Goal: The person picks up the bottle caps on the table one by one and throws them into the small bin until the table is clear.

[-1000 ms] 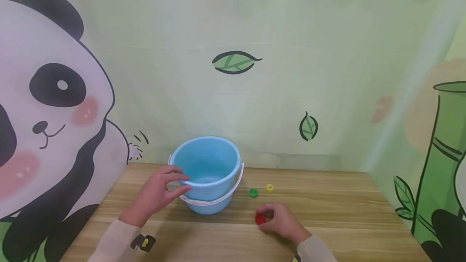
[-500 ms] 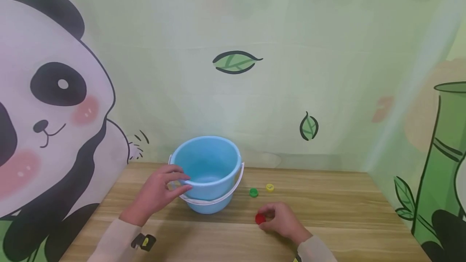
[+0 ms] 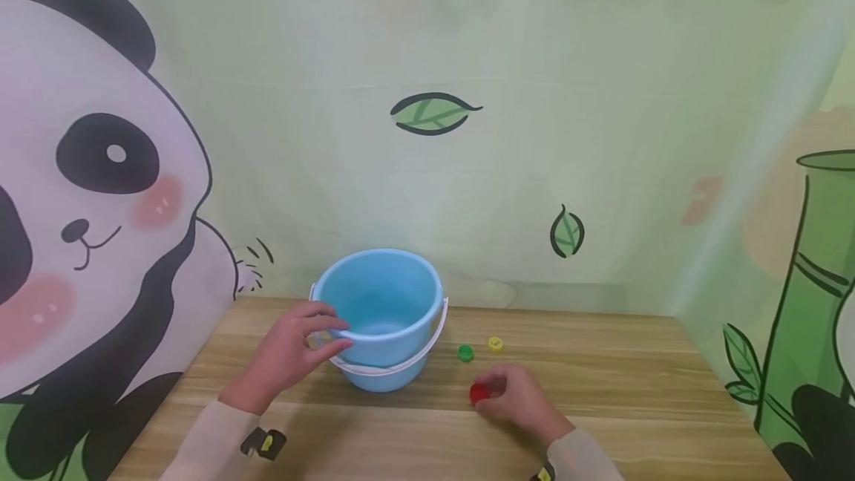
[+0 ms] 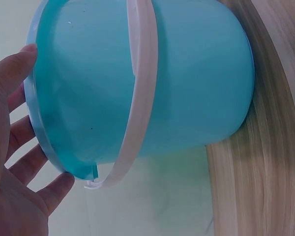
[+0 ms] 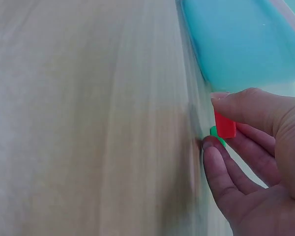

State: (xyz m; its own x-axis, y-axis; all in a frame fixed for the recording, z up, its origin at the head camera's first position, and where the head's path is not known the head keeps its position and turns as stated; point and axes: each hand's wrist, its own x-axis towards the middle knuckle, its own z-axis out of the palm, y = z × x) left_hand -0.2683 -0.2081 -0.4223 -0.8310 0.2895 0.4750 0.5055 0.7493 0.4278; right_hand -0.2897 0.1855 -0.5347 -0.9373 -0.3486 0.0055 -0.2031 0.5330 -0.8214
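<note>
A light blue bucket (image 3: pixel 394 351) stands upright on the wooden table, its white handle (image 4: pixel 145 73) hanging down across the near side. My left hand (image 3: pixel 287 351) grips the bucket's rim at the near left, thumb outside and fingers reaching over the edge. Between the thumb and fingers of my right hand (image 3: pixel 519 401) is a red bottle cap (image 3: pixel 478 393), partly covered by the fingertips. In the right wrist view the red cap appears edge-on, close above the tabletop. A green bottle cap (image 3: pixel 464 352) and a yellow one (image 3: pixel 495 344) lie right of the bucket.
The wooden tabletop (image 3: pixel 621 384) reaches back to a wall covering (image 3: pixel 508 169) printed with a panda, leaves and bamboo. Close behind the bucket is that wall. Dark straps with yellow marks (image 3: pixel 269 445) sit on the wrists.
My right hand has lifted slightly and shifted a little away from me, carrying the red bottle cap. The left hand and bucket have stayed in place.
</note>
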